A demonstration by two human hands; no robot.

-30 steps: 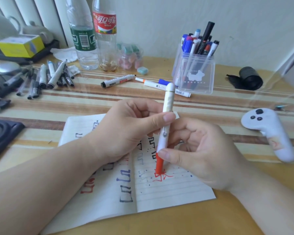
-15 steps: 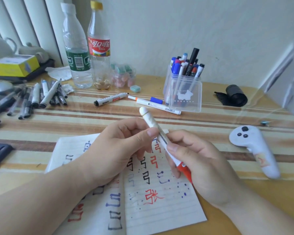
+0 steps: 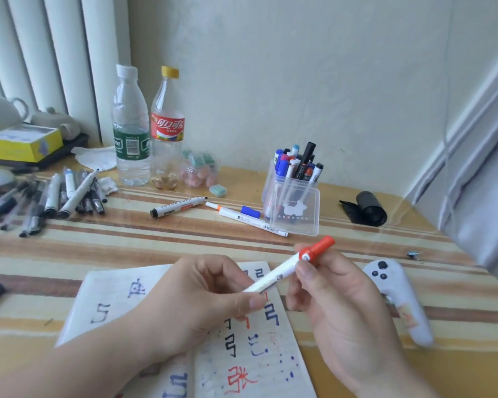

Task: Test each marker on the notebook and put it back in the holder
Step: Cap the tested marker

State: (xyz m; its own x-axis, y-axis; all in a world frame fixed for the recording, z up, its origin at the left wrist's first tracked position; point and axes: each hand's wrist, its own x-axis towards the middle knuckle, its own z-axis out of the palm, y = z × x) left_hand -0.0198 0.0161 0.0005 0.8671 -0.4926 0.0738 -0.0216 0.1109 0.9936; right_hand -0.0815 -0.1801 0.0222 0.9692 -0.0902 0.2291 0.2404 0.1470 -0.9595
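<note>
The striped counter (image 3: 184, 242) holds everything. The open notebook (image 3: 112, 305) lies at the near edge, with red, blue and black test marks on its pages.

Both hands are above it. The left hand (image 3: 202, 305) pinches the white back end of the marker (image 3: 282, 270) between thumb and finger. The right hand (image 3: 337, 300) pinches it just below the red cap (image 3: 321, 248). The marker is off the paper and slanted, and its cap points towards the holder.

Two bottles stand at the back. The water bottle (image 3: 131, 133) looks clear, and I cannot tell how full it is. The cola bottle (image 3: 167, 130) has only a few small brown bits at the bottom.

The clear holder (image 3: 295, 214) stands behind the hands, packed with markers standing on end. This is where things could go wrong. It looks light and full, so a hard push with one more marker could tip it or knock others out. Two loose white markers (image 3: 250, 221) lie right against its front, and a reaching hand could bump them and make them roll.

A little clear jar (image 3: 199, 170) beside the bottles holds pink and green lumps.

If the red cap is not pushed on all the way, it could pop off in the holder and the tip would dry out.
</note>
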